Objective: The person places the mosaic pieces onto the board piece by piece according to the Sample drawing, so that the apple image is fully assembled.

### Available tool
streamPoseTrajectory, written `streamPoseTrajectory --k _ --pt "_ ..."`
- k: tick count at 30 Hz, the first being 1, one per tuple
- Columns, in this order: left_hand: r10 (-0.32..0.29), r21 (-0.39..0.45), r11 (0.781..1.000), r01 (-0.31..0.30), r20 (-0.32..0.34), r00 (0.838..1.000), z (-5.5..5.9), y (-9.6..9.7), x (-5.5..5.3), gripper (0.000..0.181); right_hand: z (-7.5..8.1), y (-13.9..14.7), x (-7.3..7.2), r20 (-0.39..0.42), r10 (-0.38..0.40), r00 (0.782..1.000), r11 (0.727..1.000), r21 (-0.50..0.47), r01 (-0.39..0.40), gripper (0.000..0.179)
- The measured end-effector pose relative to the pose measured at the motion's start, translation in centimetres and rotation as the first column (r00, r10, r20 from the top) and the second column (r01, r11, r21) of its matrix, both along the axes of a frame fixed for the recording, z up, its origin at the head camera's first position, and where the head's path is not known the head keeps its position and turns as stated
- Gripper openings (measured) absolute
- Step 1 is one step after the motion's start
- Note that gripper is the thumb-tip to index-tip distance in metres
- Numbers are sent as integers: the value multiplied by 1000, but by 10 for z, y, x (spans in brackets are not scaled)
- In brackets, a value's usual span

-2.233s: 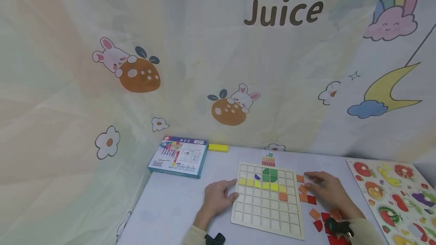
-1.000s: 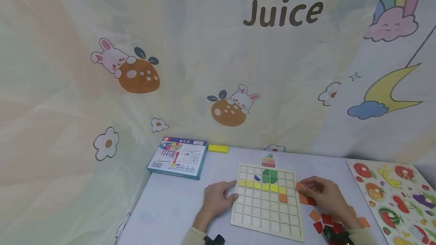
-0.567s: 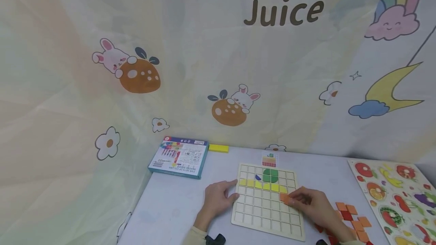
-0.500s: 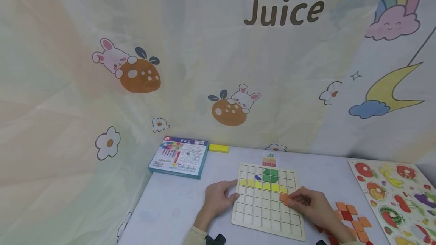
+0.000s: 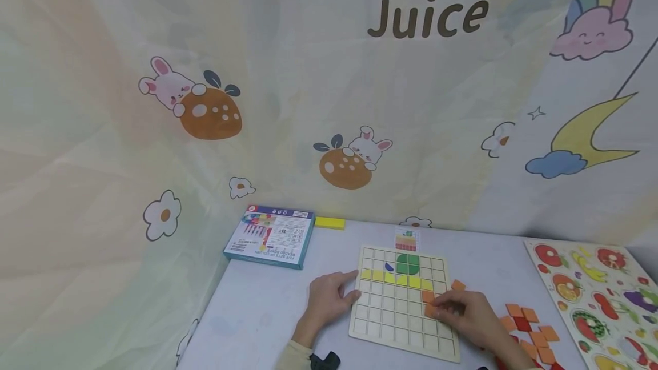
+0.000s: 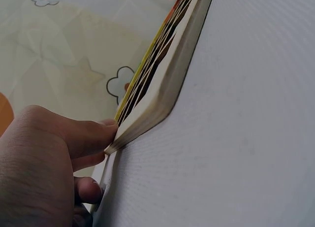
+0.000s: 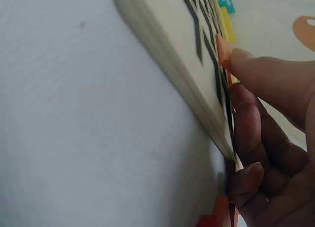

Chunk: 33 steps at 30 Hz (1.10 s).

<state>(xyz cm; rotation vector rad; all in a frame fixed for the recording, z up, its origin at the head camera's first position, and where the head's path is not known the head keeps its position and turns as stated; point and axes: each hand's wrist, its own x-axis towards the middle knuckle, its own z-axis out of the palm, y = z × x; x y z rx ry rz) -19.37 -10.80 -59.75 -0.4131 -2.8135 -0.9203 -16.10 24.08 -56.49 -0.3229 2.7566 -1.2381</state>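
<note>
A pale gridded board (image 5: 393, 321) lies on the white table. Several yellow pieces (image 5: 377, 276) cross it in a row, with a green round shape (image 5: 408, 264) and a small blue piece (image 5: 389, 266) above. My left hand (image 5: 329, 296) touches the board's left edge, index finger and thumb spread apart; the left wrist view shows its thumb (image 6: 93, 136) at that edge. With thumb and finger, my right hand (image 5: 470, 313) pinches an orange square tile (image 5: 430, 310), just below another orange tile (image 5: 428, 297) on the board. In the right wrist view the pinched tile (image 7: 224, 50) stands tilted.
Loose orange tiles (image 5: 549, 333) and red tiles (image 5: 522, 324) lie right of the board. One orange tile (image 5: 458, 285) lies nearer its edge. Around are a small picture card (image 5: 407, 240), a box (image 5: 271, 238), a yellow block (image 5: 330, 223) and a fruit puzzle (image 5: 596, 296).
My right hand has picked up an orange tile beside the board and carried it left onto the grid, under the other orange one. The left hand has stayed at the edge.
</note>
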Motion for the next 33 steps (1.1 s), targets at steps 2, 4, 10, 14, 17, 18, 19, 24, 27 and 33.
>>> streamPoseTrajectory --k 2,4,10,14,17,18,19,24,27,33 --pt "0 0 1000 0 2 1000 0 0 0 45 -1 0 0 -14 4 1000 1000 4 -4 14" --pt "3 -6 1000 -3 4 1000 0 0 0 45 -2 0 0 -48 16 999 1000 10 -16 14" --pt "5 -16 1000 -5 5 1000 -1 1 0 46 -7 -4 1 -124 -12 992 999 37 17 15" --pt "8 -7 1000 -8 0 1000 -1 1 0 45 -7 -6 2 -133 -43 990 998 37 49 17" --pt "9 -1 1000 -9 2 1000 -1 1 0 45 -7 -4 1 -172 -73 982 996 35 80 16" --pt "10 -1 1000 -10 4 1000 -1 0 0 45 -6 -3 1 -185 -88 979 994 41 97 15" --pt "9 -1 1000 -9 5 1000 -1 1 0 45 -4 0 0 -193 -103 976 992 48 115 15" --pt "10 -5 1000 -9 25 1000 0 2 0 45 8 27 -5 -245 -178 953 974 95 206 15" --pt "5 2 1000 -5 30 1000 0 1 1 45 15 48 -9 -235 -201 951 961 143 238 20" --pt "-1 14 1000 1 3 1000 -1 1 0 44 17 72 -22 -39 -210 977 951 224 214 47"
